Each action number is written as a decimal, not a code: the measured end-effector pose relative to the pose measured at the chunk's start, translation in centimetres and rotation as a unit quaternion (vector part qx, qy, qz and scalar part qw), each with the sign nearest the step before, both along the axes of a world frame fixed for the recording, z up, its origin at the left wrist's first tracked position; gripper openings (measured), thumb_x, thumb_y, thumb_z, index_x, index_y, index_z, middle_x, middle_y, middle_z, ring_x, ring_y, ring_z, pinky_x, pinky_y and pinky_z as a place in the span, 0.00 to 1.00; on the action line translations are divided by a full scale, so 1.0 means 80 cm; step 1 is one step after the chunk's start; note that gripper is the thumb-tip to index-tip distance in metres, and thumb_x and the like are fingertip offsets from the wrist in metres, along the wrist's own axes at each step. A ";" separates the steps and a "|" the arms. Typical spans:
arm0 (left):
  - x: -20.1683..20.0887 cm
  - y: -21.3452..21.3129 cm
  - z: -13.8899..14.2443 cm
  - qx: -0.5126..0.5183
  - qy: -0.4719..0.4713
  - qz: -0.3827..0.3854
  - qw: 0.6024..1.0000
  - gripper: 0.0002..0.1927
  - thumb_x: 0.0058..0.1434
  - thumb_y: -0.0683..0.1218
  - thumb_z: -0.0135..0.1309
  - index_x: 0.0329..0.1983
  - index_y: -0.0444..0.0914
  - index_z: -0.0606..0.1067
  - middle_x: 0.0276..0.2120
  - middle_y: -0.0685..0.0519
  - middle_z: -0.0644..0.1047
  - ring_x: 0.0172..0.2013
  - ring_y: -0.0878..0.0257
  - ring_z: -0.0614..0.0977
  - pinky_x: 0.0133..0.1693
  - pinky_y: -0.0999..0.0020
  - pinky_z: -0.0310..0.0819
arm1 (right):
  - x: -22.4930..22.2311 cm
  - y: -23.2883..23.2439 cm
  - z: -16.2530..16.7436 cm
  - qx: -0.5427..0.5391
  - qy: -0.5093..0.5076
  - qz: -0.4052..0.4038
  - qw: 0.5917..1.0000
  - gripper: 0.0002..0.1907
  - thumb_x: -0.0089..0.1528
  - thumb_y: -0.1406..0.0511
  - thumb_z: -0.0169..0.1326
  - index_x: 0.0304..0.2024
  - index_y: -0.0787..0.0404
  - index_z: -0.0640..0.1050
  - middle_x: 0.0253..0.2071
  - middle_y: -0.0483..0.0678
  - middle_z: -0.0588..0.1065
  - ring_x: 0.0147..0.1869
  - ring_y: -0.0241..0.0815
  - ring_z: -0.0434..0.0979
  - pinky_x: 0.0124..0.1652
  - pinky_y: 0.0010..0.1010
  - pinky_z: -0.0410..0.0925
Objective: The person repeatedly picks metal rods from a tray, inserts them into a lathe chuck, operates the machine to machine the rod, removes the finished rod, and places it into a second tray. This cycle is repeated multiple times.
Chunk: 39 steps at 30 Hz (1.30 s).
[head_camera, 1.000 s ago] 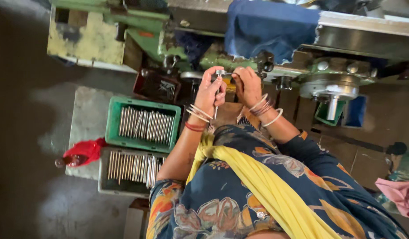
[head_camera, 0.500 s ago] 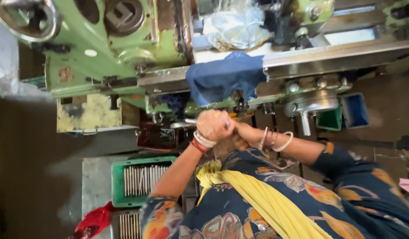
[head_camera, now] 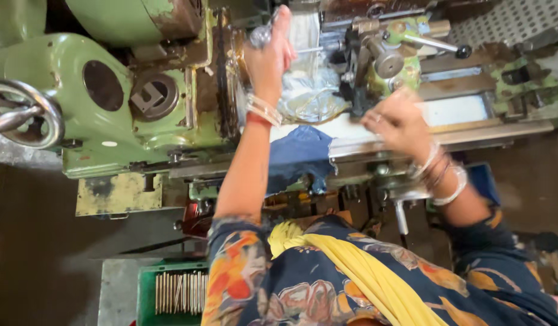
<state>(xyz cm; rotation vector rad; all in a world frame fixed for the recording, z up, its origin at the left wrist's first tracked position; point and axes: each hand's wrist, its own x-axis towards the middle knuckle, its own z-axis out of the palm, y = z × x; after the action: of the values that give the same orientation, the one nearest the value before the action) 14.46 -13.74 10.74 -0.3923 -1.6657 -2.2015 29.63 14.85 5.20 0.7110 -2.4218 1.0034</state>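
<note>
The person wears a dark blue top printed with orange, red and cream flowers, and a yellow scarf draped across the chest. The left hand has white and red bangles at its wrist; the right hand has white and dark bangles.

Lighting even and moderately bright on the green lathe. Floor below it falls into deep shadow. Right hand shows motion blur. Slight softness at frame edges.
</note>
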 end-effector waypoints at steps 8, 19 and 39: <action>-0.120 0.117 -0.121 -0.543 -0.028 0.219 0.810 0.18 0.41 0.51 0.61 0.34 0.37 0.78 0.32 0.42 0.81 0.37 0.45 0.84 0.37 0.53 0.79 | -0.165 0.182 0.023 0.199 0.150 -0.282 0.927 0.01 0.71 0.73 0.50 0.44 0.64 0.72 0.42 0.61 0.72 0.50 0.67 0.73 0.48 0.54 0.66; -0.134 0.163 -0.129 0.022 -0.324 0.307 0.895 0.23 0.66 0.52 0.48 0.48 0.26 0.77 0.51 0.28 0.76 0.52 0.38 0.76 0.53 0.48 0.69 | -0.177 0.213 -0.048 0.152 -0.049 -0.350 0.923 0.10 0.78 0.62 0.47 0.50 0.62 0.73 0.47 0.66 0.72 0.46 0.73 0.73 0.43 0.61 0.65; -0.151 0.166 -0.140 0.060 -0.316 0.298 0.899 0.26 0.67 0.55 0.48 0.50 0.26 0.77 0.54 0.32 0.76 0.54 0.40 0.76 0.56 0.54 0.67 | -0.184 0.234 -0.059 0.154 -0.042 -0.351 0.922 0.10 0.78 0.62 0.48 0.50 0.63 0.75 0.47 0.65 0.72 0.46 0.72 0.73 0.44 0.60 0.65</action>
<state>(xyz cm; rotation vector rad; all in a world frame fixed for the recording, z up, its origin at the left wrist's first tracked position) 2.34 -0.45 -0.46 0.8528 -1.6083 -2.0149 14.92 33.60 0.47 -0.1446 -2.6166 0.3688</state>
